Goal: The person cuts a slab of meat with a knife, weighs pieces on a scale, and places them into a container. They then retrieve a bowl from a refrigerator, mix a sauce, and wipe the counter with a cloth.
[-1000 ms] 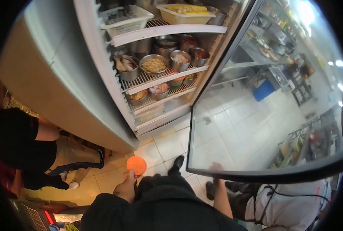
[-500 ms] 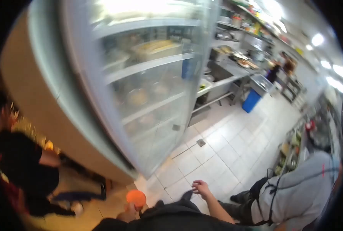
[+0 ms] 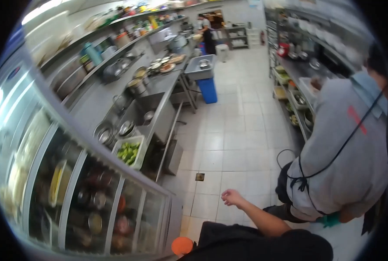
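Observation:
At the bottom edge an orange round container [image 3: 182,245], perhaps a cup, shows beside my dark clothing. My left hand is hidden in the current view; half a second ago it was gripping this container. My right hand [image 3: 232,198] hangs out in front of me above the white tiled floor [image 3: 242,182]. Its fingers are loosely bent and apart, with nothing in them. A glass-doored fridge [image 3: 170,213] with several shelves of containers stands close on my left. Near my right arm is a person in a grey top [image 3: 337,152], back turned to me.
Along the left wall runs a steel sink counter [image 3: 165,93] with a white basket of green vegetables [image 3: 131,150]. Farther on, a grey tub [image 3: 199,67] rests on a blue bin [image 3: 207,91]. Another person [image 3: 208,37] works at the back. Steel shelving [image 3: 307,65] lines the right.
My view has swung and levelled toward the kitchen aisle. The fridge now lies at lower left. The person on the far left has left view, and my left hand is hidden.

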### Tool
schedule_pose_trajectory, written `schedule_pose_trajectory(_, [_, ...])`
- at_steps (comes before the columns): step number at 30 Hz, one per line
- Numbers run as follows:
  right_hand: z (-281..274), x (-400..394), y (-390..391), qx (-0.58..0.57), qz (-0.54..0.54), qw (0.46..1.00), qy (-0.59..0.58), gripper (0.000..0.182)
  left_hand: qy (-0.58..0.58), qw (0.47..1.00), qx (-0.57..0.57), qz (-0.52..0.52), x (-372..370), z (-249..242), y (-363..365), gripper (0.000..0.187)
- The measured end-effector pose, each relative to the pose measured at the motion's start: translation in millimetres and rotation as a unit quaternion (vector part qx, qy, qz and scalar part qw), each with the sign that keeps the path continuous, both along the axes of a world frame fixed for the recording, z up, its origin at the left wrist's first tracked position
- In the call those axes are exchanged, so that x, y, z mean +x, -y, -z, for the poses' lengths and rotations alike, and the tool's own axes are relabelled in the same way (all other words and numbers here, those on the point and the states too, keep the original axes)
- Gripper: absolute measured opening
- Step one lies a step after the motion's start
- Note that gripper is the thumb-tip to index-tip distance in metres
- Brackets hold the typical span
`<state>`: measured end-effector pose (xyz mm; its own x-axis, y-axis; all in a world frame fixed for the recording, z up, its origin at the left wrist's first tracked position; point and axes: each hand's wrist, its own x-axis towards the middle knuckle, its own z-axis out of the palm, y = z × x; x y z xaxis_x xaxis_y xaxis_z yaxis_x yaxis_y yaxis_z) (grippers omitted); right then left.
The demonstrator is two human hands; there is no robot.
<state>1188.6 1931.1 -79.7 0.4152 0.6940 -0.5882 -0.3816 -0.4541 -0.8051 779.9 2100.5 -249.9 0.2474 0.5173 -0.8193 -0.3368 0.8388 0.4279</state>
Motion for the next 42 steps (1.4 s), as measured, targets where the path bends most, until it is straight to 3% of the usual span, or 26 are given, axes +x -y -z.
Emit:
schedule_pose_trajectory(6, [-5.5,73.0,-44.5,0.054,0.010,0.998,0.016,0.027,0.034,0.999,-0.005,0.018,148.1,42.6,-73.8,0.008])
schedule_pose_trajectory(10, [37.7,138.1,-57.0,-0.013,0.067,0.997,0.023,0.021,0.003,0.999,-0.033,0.017,139.3,44.2,-103.7,0.008])
schedule_pose_trajectory(14, [-15.1,209.0,-45.5,-0.017,0.159,0.987,0.032,0.023,-0.010,0.995,-0.020,0.102,243.1,53.9,-168.1,0.006])
schedule_pose_trajectory(15, [-25.9,247.8,-47.3,0.013,0.250,0.966,0.063,0.024,-0.002,0.990,0.000,0.140,311.9,50.9,-207.1,0.006])
schedule_pose_trajectory(16, [-32.1,265.4,-47.5,0.043,0.323,0.941,0.092,0.024,-0.001,0.987,0.006,0.160,321.8,38.5,-224.1,0.006])
schedule_pose_trajectory(18, [-44.3,297.4,-37.3,0.045,0.374,0.921,0.097,0.024,-0.163,0.958,0.103,0.214,417.5,-19.3,-219.0,0.005])
schedule_pose_trajectory(21, [-41.9,347.8,-26.9,0.044,0.442,0.892,0.086,0.024,-0.142,0.955,0.096,0.243,516.6,-29.4,-249.3,0.005])
schedule_pose_trajectory(24, [-16.6,390.5,-22.2,0.037,0.466,0.882,0.060,0.023,-0.127,0.954,0.025,0.270,593.6,-26.6,-254.7,0.010])
schedule_pose_trajectory(28, [-2.9,471.4,-30.2,0.030,0.475,0.879,0.015,0.025,-0.110,0.947,0.064,0.296,726.4,-46.1,-268.3,0.006])
schedule_pose_trajectory(33, [-16.8,580.3,-41.6,0.048,0.411,0.908,0.063,0.029,-0.105,0.936,0.142,0.305,852.6,-91.8,-243.9,0.006])
schedule_pose_trajectory(35, [-24.6,621.8,-43.9,0.035,0.394,0.913,0.101,0.029,-0.129,0.881,0.233,0.392,906.0,-127.3,-228.2,0.010])
schedule_pose_trajectory(36, [-28.9,641.2,-48.1,0.049,0.381,0.914,0.131,0.027,-0.126,0.883,0.225,0.392,931.6,-146.1,-220.7,0.010])
schedule_pose_trajectory(38, [-28.9,681.7,-52.7,0.057,0.365,0.915,0.164,0.024,-0.110,0.815,0.307,0.478,987.9,-181.4,-206.4,0.012])
schedule_pose_trajectory(40, [-21.2,718.1,-57.7,0.052,0.322,0.900,0.289,0.019,-0.087,0.790,0.321,0.516,1050.9,-202.5,-192.1,0.013])
schedule_pose_trajectory(42, [-27.8,745.5,-61.1,0.053,0.333,0.912,0.236,0.019,-0.053,0.718,0.363,0.591,1113.2,-204.5,-183.7,0.012])
